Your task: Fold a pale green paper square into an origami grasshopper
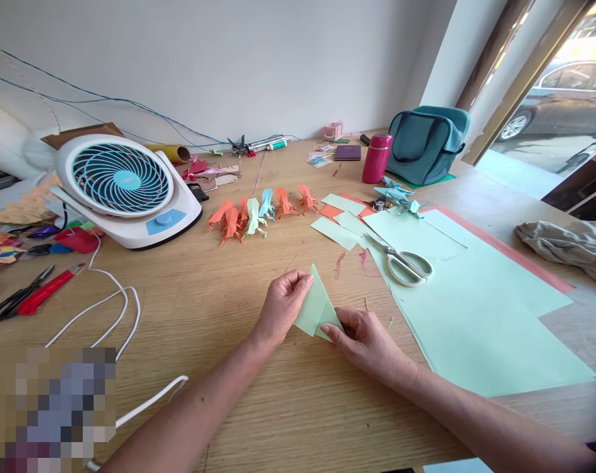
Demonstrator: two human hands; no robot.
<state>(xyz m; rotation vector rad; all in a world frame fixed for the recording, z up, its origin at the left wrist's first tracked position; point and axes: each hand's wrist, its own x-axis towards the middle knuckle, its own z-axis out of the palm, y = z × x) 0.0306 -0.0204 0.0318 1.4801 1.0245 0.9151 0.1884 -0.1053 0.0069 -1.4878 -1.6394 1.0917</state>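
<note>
A small pale green paper [315,303], folded into a triangle, lies on the wooden table [219,309] between my hands. My left hand [280,307] pinches its upper left edge near the top point. The fingertips of my right hand [366,343] press on its lower right corner. Both hands grip the same folded piece.
Large pale green sheets [475,309] lie at the right with white-handled scissors [405,263] on them. Several orange and green folded paper figures [258,211] stand behind. A white fan [123,187] and its cable [110,309] are left, near red cutters [46,288]. A teal bag [426,144] and red bottle [376,157] sit far back.
</note>
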